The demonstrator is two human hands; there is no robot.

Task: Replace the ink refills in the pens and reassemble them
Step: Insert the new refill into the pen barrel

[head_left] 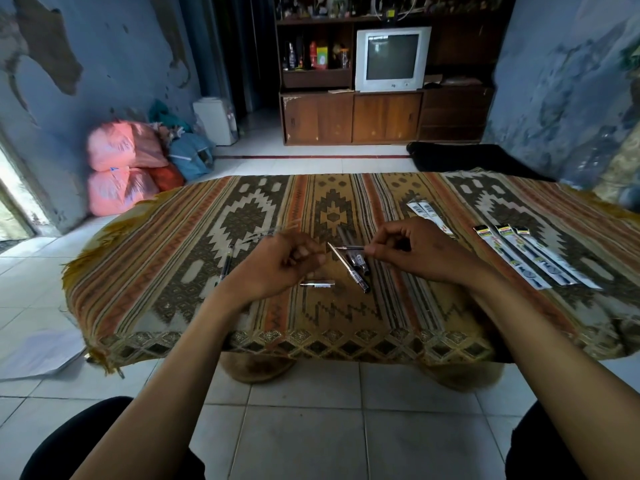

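A thin refill (349, 248) sits above the middle of the surface (346, 323), pinched at its right end by the right hand (412, 252), whose fingers are curled around it, its tip pointing left. The left hand (284, 263) has its grip clenched on a clear barrel (273, 232) that sticks out to the far left from the fist and looks blurred. Between the hands lie several pens (356, 263) in a loose bunch, running from far to near, with one slanting across them towards the near right. Just near the left hand a short cap (317, 283) lies crosswise on the cloth. Left of the left wrist another pen (227, 263) lies alone, pointing away. On the right, well apart from the hands, three packs (533, 259) of refills lie side by side at a slant, and two more white packs (429, 214) lie farther off, just beyond the right hand. The surface is covered with a patterned woven cloth (242, 209) in brown, orange and cream. Beyond it stand a cabinet (381, 116) with a television (393, 58), and pink bags (117, 168) at the far left wall
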